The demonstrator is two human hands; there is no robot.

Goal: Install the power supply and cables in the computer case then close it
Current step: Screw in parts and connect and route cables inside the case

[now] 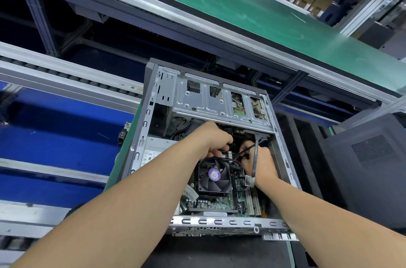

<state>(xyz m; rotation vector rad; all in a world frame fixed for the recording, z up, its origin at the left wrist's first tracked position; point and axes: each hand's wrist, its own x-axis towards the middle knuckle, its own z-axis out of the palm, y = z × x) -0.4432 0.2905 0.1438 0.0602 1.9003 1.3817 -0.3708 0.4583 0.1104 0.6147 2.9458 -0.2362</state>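
An open grey computer case (pixel 140 135) lies on its side in front of me, motherboard up. The silver power supply (pixel 153 149) sits inside along the left wall, partly under my left forearm. A black CPU fan (pixel 214 176) with a purple sticker is in the middle. Both hands are inside, just beyond the fan. My left hand (pixel 214 139) has its fingers curled down onto black cables (pixel 238 163). My right hand (pixel 259 162) grips the same cable bundle, and a flat grey cable (pixel 254 157) runs over its back. The fingertips are hidden.
A silver drive cage (pixel 211 103) covers the far half of the case. A green conveyor belt (pixel 241 8) runs above, and a roller rail (pixel 66 76) crosses on the left over blue surfaces. A black panel with a vent grille (pixel 371 151) stands at the right.
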